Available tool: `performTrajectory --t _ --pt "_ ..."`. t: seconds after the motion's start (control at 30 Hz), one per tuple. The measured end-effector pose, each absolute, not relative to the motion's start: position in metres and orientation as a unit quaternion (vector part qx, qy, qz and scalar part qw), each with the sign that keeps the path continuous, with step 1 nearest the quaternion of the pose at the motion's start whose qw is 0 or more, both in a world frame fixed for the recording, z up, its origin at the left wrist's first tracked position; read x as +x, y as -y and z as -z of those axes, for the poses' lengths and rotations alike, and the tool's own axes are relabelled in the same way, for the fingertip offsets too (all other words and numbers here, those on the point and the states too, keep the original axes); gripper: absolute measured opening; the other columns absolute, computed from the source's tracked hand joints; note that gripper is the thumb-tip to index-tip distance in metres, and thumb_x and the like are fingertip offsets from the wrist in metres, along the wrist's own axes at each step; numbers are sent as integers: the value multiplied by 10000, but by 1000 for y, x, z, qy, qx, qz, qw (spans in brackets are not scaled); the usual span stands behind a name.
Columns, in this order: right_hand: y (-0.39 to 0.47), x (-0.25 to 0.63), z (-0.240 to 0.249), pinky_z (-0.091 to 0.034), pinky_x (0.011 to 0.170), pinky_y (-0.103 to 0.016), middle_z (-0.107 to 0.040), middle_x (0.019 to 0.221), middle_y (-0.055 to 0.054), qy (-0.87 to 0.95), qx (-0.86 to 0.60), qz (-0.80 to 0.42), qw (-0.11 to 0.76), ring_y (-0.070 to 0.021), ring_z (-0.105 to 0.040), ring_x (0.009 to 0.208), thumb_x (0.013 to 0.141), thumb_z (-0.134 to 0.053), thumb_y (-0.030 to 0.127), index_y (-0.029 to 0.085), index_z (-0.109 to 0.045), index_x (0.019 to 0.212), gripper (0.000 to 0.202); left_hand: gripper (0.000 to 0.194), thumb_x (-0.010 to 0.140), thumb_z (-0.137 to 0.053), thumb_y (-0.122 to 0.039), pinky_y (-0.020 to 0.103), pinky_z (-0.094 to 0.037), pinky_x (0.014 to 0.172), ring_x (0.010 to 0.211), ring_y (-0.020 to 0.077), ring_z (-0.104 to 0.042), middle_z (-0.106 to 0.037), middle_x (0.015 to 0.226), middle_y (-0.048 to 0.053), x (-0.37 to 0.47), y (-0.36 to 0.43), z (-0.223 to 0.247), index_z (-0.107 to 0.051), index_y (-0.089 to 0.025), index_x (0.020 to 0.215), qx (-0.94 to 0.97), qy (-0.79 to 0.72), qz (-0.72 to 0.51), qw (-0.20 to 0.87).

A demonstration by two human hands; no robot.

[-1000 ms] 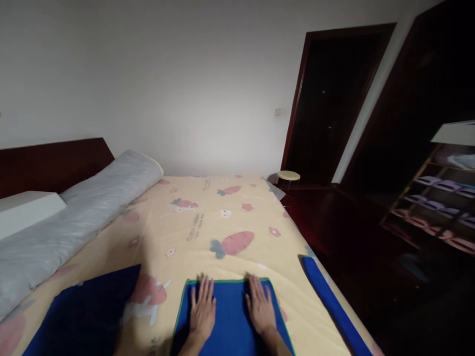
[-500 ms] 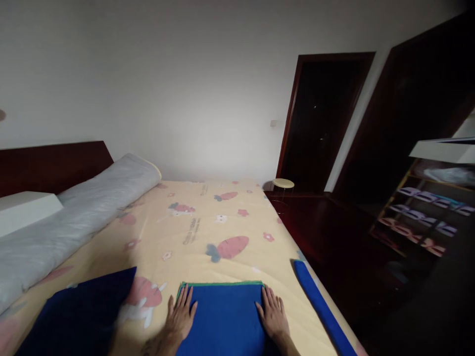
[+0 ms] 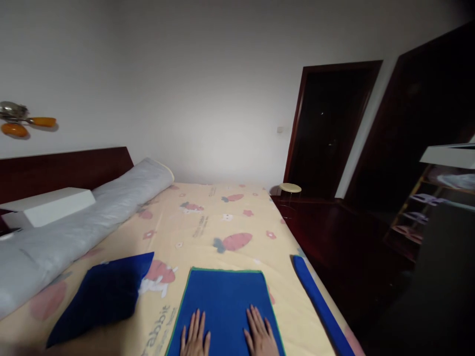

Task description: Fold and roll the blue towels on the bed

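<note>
A blue cloth with green edging (image 3: 226,296) lies spread flat on the bed, its far edge straight across. My left hand (image 3: 195,338) rests palm down on its left part, fingers stretched forward. On its right part lies my right hand (image 3: 261,333), also flat with the fingers apart. Neither hand grips anything. To the left, a second, darker blue cloth (image 3: 107,291) lies somewhat rumpled on the sheet. A long, narrow folded blue cloth (image 3: 321,304) runs along the bed's right edge. The near end of the spread cloth is cut off by the frame.
The bed (image 3: 208,202) has a yellow sheet printed with carrots and rabbits. A grey roll (image 3: 122,193) and a white box (image 3: 59,207) are by the headboard (image 3: 67,170). Beyond the bed's right side are a round stool (image 3: 290,188) and a shoe rack (image 3: 411,217).
Both hands have slid back towards me from the cloth's far corners, staying flat on it. More of the cloth shows. The view has turned slightly to the left.
</note>
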State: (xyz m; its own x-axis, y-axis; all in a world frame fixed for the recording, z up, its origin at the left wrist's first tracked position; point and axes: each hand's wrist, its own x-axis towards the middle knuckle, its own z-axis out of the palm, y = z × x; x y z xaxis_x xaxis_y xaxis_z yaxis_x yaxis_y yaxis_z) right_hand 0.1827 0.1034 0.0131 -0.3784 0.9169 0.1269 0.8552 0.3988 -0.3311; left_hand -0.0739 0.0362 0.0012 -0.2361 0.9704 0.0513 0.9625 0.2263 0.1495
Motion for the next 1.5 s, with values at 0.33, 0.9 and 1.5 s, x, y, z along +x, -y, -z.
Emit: performTrajectory --t 0.33,0.9,1.5 --pt "-76 247 -23 -203 1167 -548 -292 1561 -68 738 -660 -28 141 -272 -227 1451 951 -233 420 189 -367 1479 592 538 925 -309 -261 540 -172 1198 1457 236 -269 -318 1560 -7 -117 -3 -39 -307 -335 1458 557 -823 -73 -83" --pt "-34 223 -10 -266 1142 -531 -319 1547 -72 748 -640 -69 162 -276 -272 1436 929 -304 543 222 -403 1462 631 538 943 -281 -371 487 -213 1185 1464 198 -248 -254 1588 27 -85 20 -35 -302 -305 1477 491 -868 -79 1" --pt "-15 236 -54 -304 1070 -454 -581 1375 -25 788 -593 -115 123 -238 -488 1302 738 -422 110 294 -639 1237 574 751 654 -349 91 387 -276 1099 1288 145 -493 -625 1329 -7 -95 43 -51 -620 -317 1224 617 -768 -155 77"
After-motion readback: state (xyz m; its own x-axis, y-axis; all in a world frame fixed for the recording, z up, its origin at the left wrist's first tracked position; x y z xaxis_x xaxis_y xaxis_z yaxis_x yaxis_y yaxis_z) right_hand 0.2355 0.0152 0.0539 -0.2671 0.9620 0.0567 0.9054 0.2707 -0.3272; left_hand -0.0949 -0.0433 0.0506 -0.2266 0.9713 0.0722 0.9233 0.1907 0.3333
